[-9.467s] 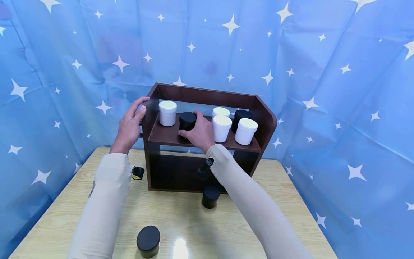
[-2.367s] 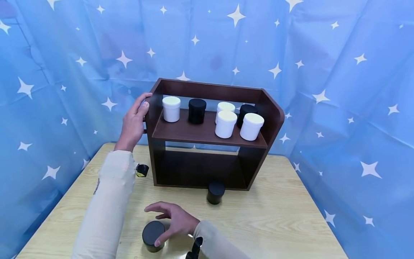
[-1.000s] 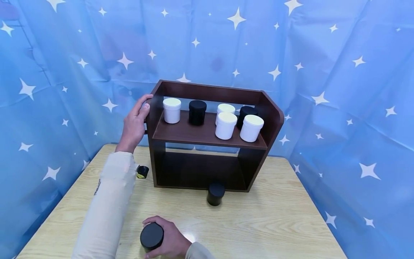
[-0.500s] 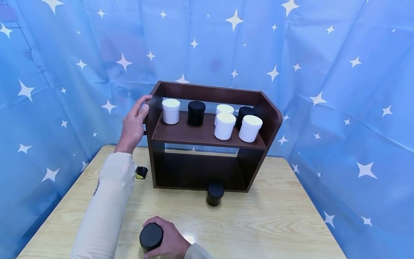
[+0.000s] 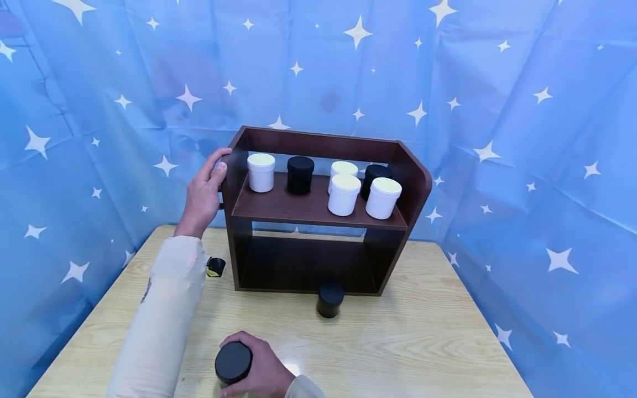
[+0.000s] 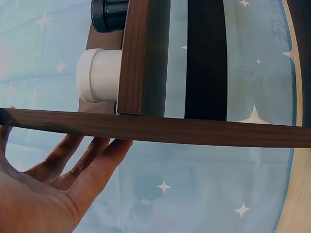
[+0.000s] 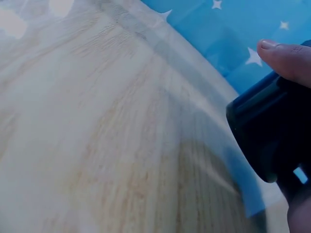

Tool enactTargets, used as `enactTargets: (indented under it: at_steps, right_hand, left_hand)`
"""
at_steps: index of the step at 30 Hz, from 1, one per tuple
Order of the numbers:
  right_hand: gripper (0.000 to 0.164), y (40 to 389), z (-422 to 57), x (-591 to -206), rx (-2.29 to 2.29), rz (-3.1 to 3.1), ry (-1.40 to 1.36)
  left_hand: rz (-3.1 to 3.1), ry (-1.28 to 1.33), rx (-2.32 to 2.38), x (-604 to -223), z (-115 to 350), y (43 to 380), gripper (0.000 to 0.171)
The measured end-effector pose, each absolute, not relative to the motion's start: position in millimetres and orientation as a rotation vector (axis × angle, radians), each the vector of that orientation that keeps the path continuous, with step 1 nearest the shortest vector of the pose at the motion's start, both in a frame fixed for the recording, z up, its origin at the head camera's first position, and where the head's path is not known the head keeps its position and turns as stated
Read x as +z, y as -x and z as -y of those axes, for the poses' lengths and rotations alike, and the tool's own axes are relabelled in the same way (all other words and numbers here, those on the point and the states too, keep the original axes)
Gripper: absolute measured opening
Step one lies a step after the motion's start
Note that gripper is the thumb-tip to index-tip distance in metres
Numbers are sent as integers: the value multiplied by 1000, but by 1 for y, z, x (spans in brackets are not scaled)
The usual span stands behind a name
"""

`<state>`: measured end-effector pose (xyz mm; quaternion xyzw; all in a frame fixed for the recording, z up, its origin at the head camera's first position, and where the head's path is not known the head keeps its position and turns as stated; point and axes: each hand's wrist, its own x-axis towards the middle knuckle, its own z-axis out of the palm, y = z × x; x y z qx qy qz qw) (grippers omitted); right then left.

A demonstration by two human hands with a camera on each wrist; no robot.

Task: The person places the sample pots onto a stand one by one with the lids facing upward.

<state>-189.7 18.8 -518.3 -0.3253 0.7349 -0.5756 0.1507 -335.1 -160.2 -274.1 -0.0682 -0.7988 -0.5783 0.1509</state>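
Note:
Near the table's front, my right hand (image 5: pixel 261 367) holds a black lidded jar (image 5: pixel 233 362), fingers and thumb around its sides. The right wrist view shows that black jar (image 7: pixel 262 126) at the right edge, with a fingertip (image 7: pixel 286 58) against it. My left hand (image 5: pixel 201 193) touches the outer left side of a dark brown two-tier shelf (image 5: pixel 293 209). In the left wrist view its straight fingers (image 6: pixel 99 167) rest against the side panel (image 6: pixel 194 132). On the upper tier stand white jars (image 5: pixel 261 172) and black jars (image 5: pixel 300 175), upright with lids on.
Another black jar (image 5: pixel 330 299) stands on the wooden table (image 5: pixel 408 337) right at the shelf's lower front edge. The lower tier (image 5: pixel 303 265) has an open back. A blue star-patterned curtain (image 5: pixel 318 72) surrounds the table at the back and sides.
My right hand has let go of a black jar on the upper tier, come down to the table's front and gripped another black jar. My left hand stays at the shelf's side.

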Motion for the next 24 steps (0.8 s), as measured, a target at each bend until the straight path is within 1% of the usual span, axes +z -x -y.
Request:
enactTargets:
  at_steps: [7,14,24]
  right_hand:
    - [67,191,-22,-512,-1714,-2063,828]
    - [68,196,-25,-509,-1742,-2086,854]
    - [69,199,-29,-501,-1781,-2098,844]
  left_hand:
    - [2288,210,-1687,-273,160,334,44]
    - [2284,210,-1685,-272,161,335,46]
    - [2291,202,-1699,-273,161,335,43]
